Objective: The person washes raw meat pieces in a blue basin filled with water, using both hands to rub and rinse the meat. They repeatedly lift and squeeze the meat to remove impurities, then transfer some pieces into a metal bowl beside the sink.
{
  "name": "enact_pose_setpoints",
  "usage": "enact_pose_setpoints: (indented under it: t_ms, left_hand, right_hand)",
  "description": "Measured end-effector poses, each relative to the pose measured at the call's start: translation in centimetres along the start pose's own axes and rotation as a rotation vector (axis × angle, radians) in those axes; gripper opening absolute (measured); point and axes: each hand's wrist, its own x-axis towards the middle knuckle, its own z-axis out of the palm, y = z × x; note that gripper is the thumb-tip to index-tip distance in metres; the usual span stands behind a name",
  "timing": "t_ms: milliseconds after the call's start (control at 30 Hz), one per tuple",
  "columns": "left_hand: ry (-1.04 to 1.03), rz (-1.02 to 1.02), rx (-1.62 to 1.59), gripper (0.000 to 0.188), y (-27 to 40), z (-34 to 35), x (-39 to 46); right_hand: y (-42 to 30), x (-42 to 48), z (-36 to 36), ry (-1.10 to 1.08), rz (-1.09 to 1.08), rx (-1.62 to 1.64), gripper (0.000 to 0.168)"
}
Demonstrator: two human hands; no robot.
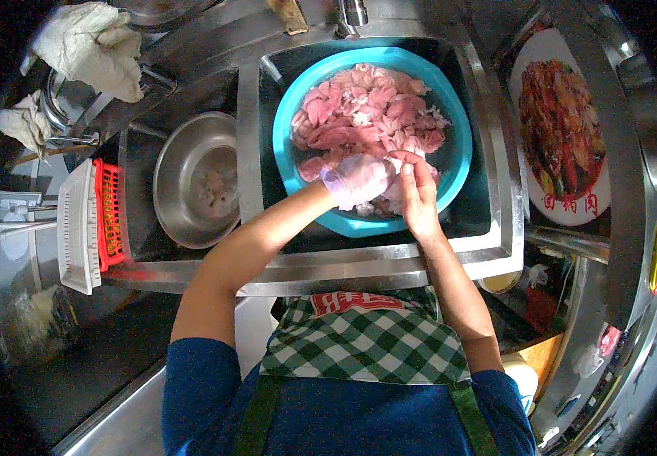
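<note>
A large turquoise plastic basin (282, 134) sits in the right sink bowl, filled with folded pieces of raw pink meat (351, 135). Small white clumps (362, 118) are scattered over the meat. My left hand (360, 178), in a thin translucent purplish glove, reaches over the near part of the basin. My right hand (421, 199) is bare and comes in from the near right rim. The fingertips of both hands meet close above the meat; whether a piece is pinched between them is hidden.
A steel bowl (192, 165) rests in the left sink bowl. Left of it stand a red plastic basket (109, 214) and a white one (78, 228). The faucet (353, 14) is behind the basin, with pale cloths (92, 48) at far left. A food picture (562, 131) is at right.
</note>
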Motion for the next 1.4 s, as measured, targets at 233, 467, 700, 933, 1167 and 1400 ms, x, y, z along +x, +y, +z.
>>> enact_pose_setpoints:
  t_ms: [233,467,700,933,1167,1400]
  left_hand:
    - [-0.537,-0.161,0.361,0.02,-3.2,-1.1,-1.8]
    - [-0.601,-0.198,0.241,0.048,-3.3,-2.6,-2.0]
    - [-0.272,-0.493,0.141,0.04,-1.0,-6.3,1.1]
    - [0.012,-0.196,-0.952,0.021,-2.7,-0.7,-1.1]
    - [0.451,-0.448,-2.114,0.019,-4.2,0.8,-1.0]
    - [0.881,-0.757,-2.408,0.024,-3.9,1.6,-1.6]
  right_hand:
    - [-0.3,0.2,-1.1,0.102,0.12,0.439,0.028]
    - [-0.9,2.1,-2.0,-0.084,0.279,0.647,0.037]
    - [-3.4,4.8,-3.4,-0.569,0.225,0.218,0.034]
    - [-4.4,11.2,-0.9,-1.009,0.172,-0.147,0.023]
    - [2.7,10.7,-0.7,-0.08,0.047,-0.713,0.026]
    - [3.3,4.6,1.0,-0.517,0.233,-0.361,0.046]
